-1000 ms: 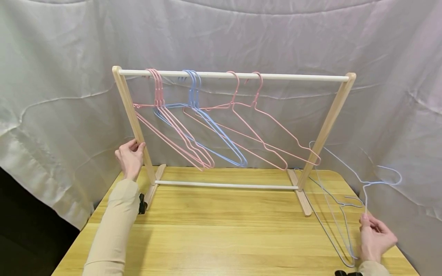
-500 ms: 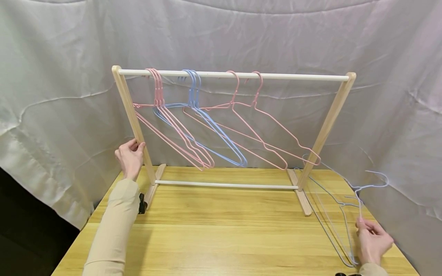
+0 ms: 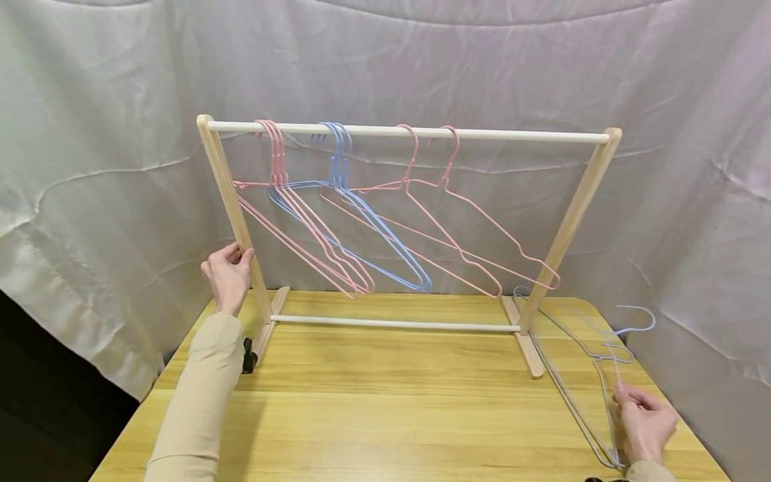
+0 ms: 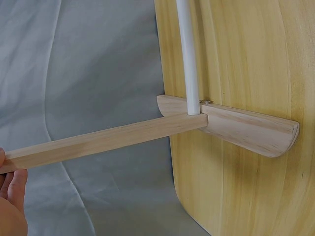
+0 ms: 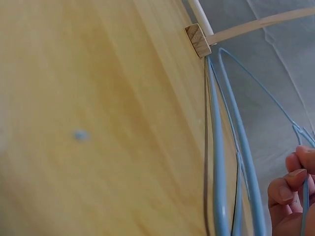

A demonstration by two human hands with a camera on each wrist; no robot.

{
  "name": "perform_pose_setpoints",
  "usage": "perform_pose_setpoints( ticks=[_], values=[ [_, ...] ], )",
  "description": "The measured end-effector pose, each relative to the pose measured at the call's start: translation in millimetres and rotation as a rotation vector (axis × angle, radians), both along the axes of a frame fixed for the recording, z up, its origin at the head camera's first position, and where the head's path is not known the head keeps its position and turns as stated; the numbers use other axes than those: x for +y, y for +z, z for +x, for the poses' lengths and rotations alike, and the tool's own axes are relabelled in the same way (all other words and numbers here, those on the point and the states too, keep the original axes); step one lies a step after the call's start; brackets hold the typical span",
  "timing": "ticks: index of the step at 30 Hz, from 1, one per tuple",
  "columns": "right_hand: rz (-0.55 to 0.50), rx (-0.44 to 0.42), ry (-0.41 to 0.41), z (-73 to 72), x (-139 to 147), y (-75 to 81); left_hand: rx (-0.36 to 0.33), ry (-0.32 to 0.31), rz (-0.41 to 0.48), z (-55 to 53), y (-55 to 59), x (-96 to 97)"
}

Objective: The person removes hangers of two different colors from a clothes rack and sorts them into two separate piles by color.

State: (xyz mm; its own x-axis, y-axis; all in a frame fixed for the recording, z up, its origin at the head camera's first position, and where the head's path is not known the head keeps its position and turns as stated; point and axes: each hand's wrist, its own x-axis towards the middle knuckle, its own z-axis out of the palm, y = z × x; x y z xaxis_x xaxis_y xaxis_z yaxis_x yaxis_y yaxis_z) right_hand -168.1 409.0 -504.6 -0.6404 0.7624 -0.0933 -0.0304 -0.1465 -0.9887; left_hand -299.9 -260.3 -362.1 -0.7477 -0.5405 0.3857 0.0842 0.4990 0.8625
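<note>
Left hand [image 3: 226, 271] grips left post [image 3: 227, 187] between thumb and fingers, well apart from the held hanger [image 3: 638, 329]. Pink hangers [image 3: 277, 154] and blue hangers [image 3: 335, 167] hang on rail [image 3: 530, 135]. Held hanger is far right, overlapping lower hanger [image 3: 602, 359] on table [image 3: 385, 415], contact unclear; body lies left of right hand [image 3: 647, 418], long axis pointing away toward right post [image 3: 569, 231]. Right hand is nearer, fingertips pinching its wire
</note>
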Motion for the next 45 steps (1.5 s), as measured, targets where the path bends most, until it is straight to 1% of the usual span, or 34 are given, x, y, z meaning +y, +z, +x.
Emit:
perform_pose_setpoints(
  ticks=[6, 10, 13, 20, 24, 27, 30, 31, 33, 36, 38, 39, 41, 44, 45],
  values=[
    [0.014, -0.101, 0.045, 0.8, 2.7, -1.4, 0.006, 0.000, -0.002, -0.3, 0.0, 0.1],
    [0.036, -0.125, 0.049, 0.5, 3.4, -3.6, 0.014, -0.003, -0.001, -0.2, 0.0, 0.3],
    [0.083, -0.147, 0.042, 0.4, 3.5, -5.1, 0.010, -0.004, 0.003, 0.0, 0.0, 0.4],
    [0.232, -0.278, 0.040, 2.2, 3.2, -5.9, 0.012, -0.007, 0.000, 0.0, 0.0, -0.2],
    [0.301, -0.334, 0.051, 2.8, 3.4, -6.1, 0.017, -0.005, 0.002, 0.0, -0.2, -0.2],
    [0.334, -0.359, 0.052, 2.8, 3.3, -6.3, 0.016, -0.004, 0.004, -0.2, -0.1, -0.5],
    [0.336, -0.369, 0.041, 2.9, 3.1, -5.5, 0.012, -0.005, 0.006, -0.5, -0.2, -0.4],
    [0.326, -0.356, 0.028, 2.9, 3.2, -5.0, 0.011, -0.006, 0.002, -0.9, -0.4, -0.3],
    [0.270, -0.288, 0.003, 2.4, 4.2, -2.2, 0.009, -0.008, -0.002, -1.1, -0.6, 0.6],
    [0.198, -0.140, -0.040, 0.1, 3.4, 8.7, 0.010, -0.010, -0.010, -1.0, -0.2, 2.0],
    [0.159, -0.024, -0.047, -3.6, 0.1, 20.9, 0.016, -0.008, -0.008, -0.6, 0.3, 2.7],
    [0.179, 0.010, -0.047, -6.2, -3.1, 28.6, 0.018, -0.008, -0.007, -0.5, 0.4, 2.9],
    [0.257, 0.063, -0.040, -12.8, -11.8, 45.3, 0.022, -0.008, 0.001, -0.6, 0.6, 2.7],
    [0.398, 0.144, -0.003, -25.7, -28.3, 75.4, 0.017, -0.002, 0.006, -0.1, 0.5, 1.7],
    [0.462, 0.174, 0.010, -31.2, -34.7, 86.3, 0.016, -0.002, 0.008, -0.2, 0.0, 1.0]
  ],
)
